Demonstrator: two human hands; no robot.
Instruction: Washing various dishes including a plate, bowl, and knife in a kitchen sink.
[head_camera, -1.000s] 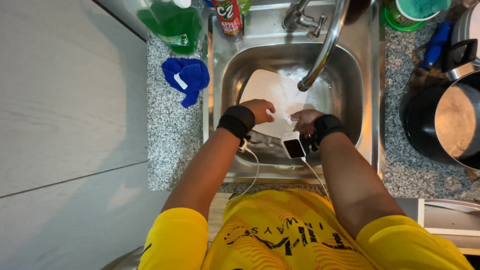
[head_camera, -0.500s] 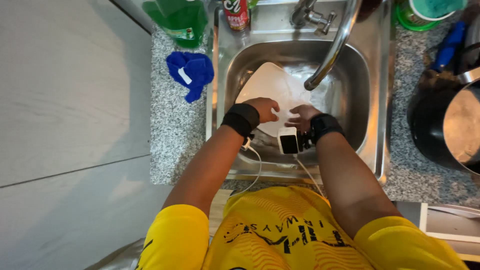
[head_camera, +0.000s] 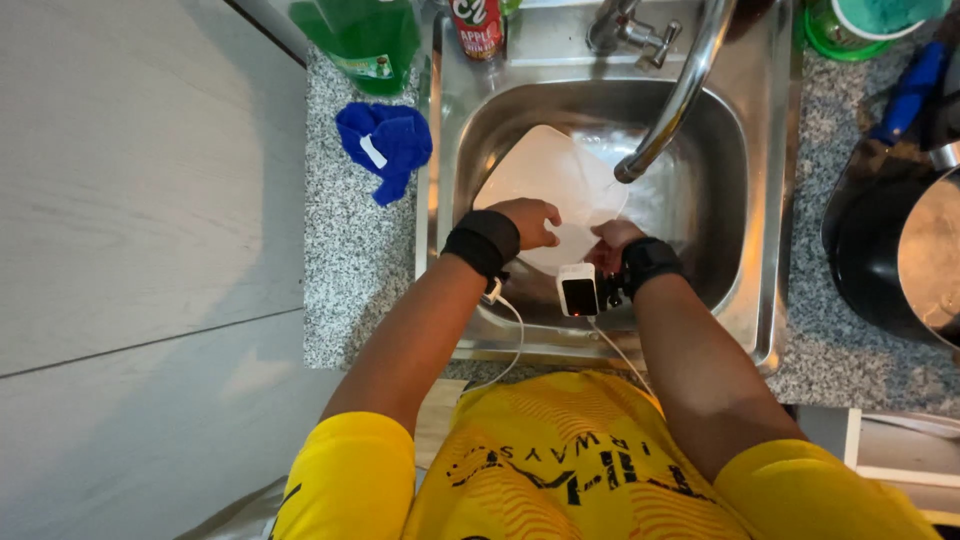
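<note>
A white squarish plate (head_camera: 545, 175) is tilted inside the steel sink (head_camera: 770, 200), under the curved tap (head_camera: 680, 90). My left hand (head_camera: 528, 220) grips the plate's near left edge. On the near right edge rests my right hand (head_camera: 610, 240), fingers curled against it. Both wrists wear black bands, and a small white camera (head_camera: 578, 290) is strapped at the right wrist.
A blue cloth (head_camera: 385, 145) lies on the speckled counter left of the sink. A green bottle (head_camera: 365, 35) and a red can (head_camera: 478, 25) stand at the back. A black pot (head_camera: 890, 250) sits on the right counter, with a blue-handled tool (head_camera: 910, 85) behind it.
Both hands have stayed on the plate with only slight shifts; the view has moved a little.
</note>
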